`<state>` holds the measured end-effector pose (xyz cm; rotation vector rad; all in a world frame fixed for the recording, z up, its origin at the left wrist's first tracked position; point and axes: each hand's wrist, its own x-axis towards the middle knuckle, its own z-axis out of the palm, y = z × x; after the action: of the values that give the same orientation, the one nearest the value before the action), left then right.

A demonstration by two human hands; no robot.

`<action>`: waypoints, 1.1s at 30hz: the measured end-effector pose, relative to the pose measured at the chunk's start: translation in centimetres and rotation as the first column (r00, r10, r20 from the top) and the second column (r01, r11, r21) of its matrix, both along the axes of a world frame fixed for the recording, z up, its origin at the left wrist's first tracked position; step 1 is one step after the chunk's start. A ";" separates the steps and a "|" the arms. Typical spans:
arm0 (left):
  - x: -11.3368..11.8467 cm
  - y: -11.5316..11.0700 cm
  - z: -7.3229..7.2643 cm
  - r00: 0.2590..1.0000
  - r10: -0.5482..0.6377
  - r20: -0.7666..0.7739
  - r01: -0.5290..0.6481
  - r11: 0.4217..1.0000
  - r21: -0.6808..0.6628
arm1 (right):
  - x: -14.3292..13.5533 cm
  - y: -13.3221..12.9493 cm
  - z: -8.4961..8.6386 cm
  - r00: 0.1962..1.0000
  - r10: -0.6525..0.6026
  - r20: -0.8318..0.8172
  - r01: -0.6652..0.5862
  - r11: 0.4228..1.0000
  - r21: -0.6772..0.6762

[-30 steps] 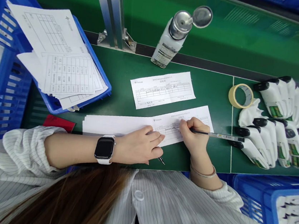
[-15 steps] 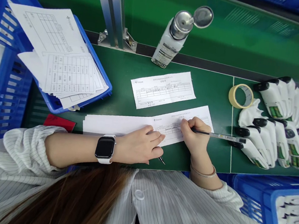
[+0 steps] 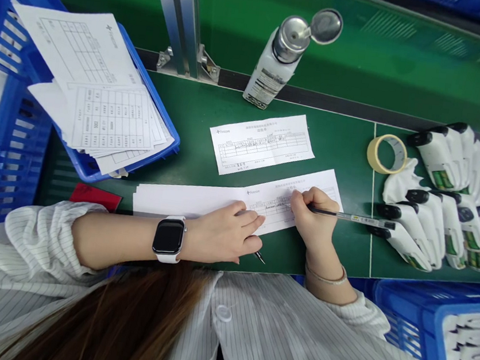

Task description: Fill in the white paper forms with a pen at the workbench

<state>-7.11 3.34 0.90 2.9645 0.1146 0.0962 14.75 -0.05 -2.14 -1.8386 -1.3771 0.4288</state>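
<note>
My right hand (image 3: 314, 218) grips a slim dark pen (image 3: 352, 218) over the printed form (image 3: 319, 189), at the written table rows. My left hand (image 3: 225, 231), with a watch on its wrist, rests on the lower left of that form, fingers bent. A dark pen tip (image 3: 260, 257) pokes out beneath its fingers; the rest of that pen is hidden under the hand. Blank white sheets (image 3: 177, 199) stretch left from the form. Another filled-in form (image 3: 261, 145) lies flat just behind.
A bottle (image 3: 274, 68) with its lid up stands behind the forms. At left, a blue tray (image 3: 174, 146) holds papers near a red card (image 3: 96, 196). Tape (image 3: 387, 154) and several white devices (image 3: 420, 235) lie right. A blue crate (image 3: 425, 305) is at lower right.
</note>
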 end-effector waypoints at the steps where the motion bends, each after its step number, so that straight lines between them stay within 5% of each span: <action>1: 0.0 0.0 0.0 1.000 0.001 0.001 -0.001 1.000 0.001 | 0.0 0.0 0.0 1.000 0.000 -0.003 0.000 1.000 -0.001; 33: 0.0 0.0 0.0 1.000 0.000 0.009 0.000 1.000 0.002 | 0.2 -0.2 -0.2 0.999 -0.039 0.017 0.038 0.998 0.042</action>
<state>-7.07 3.36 0.91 2.9654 0.1139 0.1092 14.92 -0.27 -2.37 -1.8363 -1.3501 0.3626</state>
